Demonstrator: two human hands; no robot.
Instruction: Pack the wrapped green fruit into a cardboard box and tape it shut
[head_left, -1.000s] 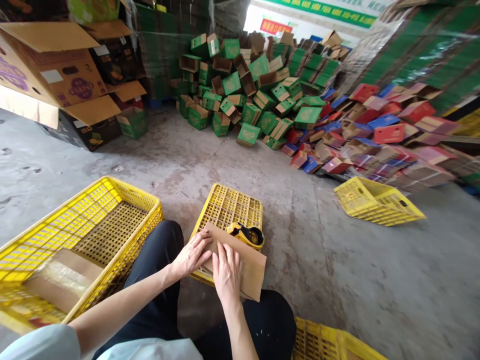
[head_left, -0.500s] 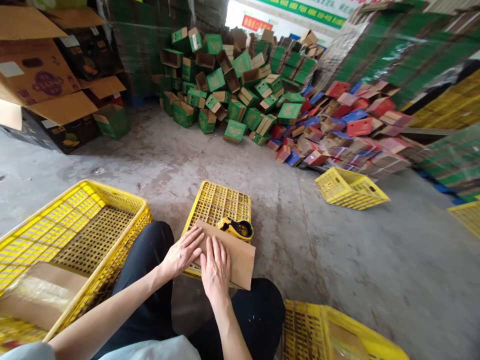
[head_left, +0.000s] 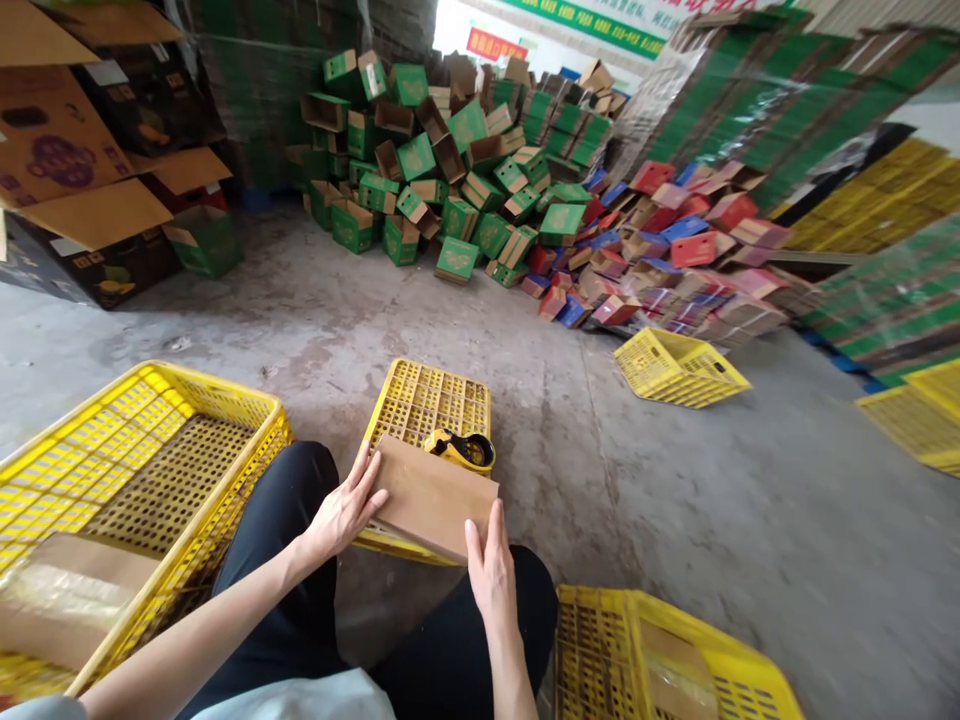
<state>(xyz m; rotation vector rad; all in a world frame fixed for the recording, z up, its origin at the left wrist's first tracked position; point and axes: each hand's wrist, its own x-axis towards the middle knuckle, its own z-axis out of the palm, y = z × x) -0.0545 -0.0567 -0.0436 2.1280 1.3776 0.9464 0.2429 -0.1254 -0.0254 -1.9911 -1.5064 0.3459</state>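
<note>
A flat piece of brown cardboard [head_left: 435, 495], seemingly folded, lies tilted over the near part of an upturned yellow plastic crate [head_left: 431, 395] between my knees. My left hand [head_left: 345, 510] grips its left end, thumb on top and fingers along the edge. At the right end, my right hand [head_left: 493, 570] holds it between thumb and fingers. Just beyond the cardboard, a yellow and black tape dispenser [head_left: 461, 449] rests on the crate. The undersides of both hands are hidden.
At my left stands a yellow crate [head_left: 217, 500] with a taped cardboard piece [head_left: 82, 600] inside. Another yellow crate [head_left: 600, 650] is low on the right, holding cardboard. A tilted yellow crate [head_left: 675, 370] sits farther off, before heaps of green boxes [head_left: 457, 258] and red boxes [head_left: 694, 250].
My right hand has slid from the middle of the cardboard to its right end, and my left hand has shifted to its left edge. The view has turned rightward.
</note>
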